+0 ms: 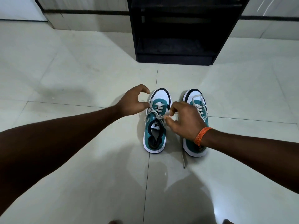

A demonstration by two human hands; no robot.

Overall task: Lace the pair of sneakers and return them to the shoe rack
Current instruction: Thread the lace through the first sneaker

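Note:
Two teal, white and black sneakers stand side by side on the tiled floor, toes pointing away from me. My left hand (134, 101) pinches one loop of the left sneaker's (155, 135) white lace (154, 114) at its left side. Fingers of my right hand (184, 121) grip the other end of that lace over the tongue. This hand and its wrist, with an orange thread band, cover much of the right sneaker (196, 101). The right sneaker's lace sits in its eyelets, with one loose end (183, 156) trailing on the floor behind the heel.
A black shoe rack (176, 59) with open shelves stands on the floor just beyond the sneakers. Pale glossy floor tiles (80, 78) spread on all sides. A wall with a dark stripe runs behind. My toes show at the bottom edge.

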